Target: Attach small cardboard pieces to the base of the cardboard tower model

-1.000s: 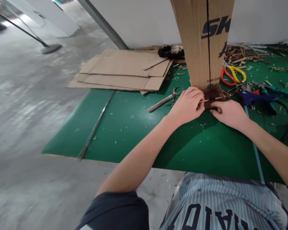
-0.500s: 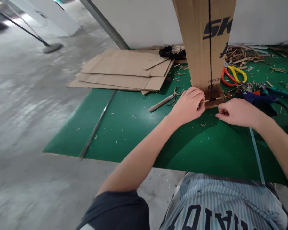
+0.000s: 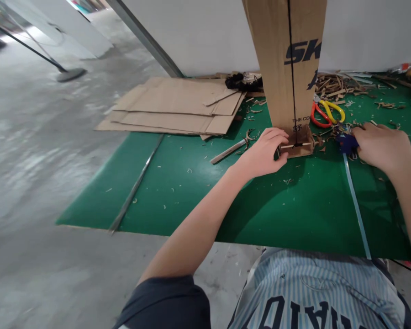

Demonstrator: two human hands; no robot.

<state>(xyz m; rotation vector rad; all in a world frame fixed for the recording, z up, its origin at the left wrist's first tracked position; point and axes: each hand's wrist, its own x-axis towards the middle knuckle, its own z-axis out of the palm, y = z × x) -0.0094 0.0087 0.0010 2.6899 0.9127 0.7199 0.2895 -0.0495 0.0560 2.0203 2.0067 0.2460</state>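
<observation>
Green mat (image 3: 198, 192): left hand (image 3: 263, 153) pinching stick (image 3: 294, 145) (thin)

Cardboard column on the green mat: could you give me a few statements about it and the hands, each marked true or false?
1. The left hand rests at the foot of the cardboard column. True.
2. The right hand grips the scissors. False: the scissors lie untouched beside the column; the right hand is on a blue tool.
3. A dark string runs down the column's face. True.
4. The flat cardboard sheets lie right of the column. False: the sheets lie to its left.
5. The mat is red. False: it is green.
</observation>
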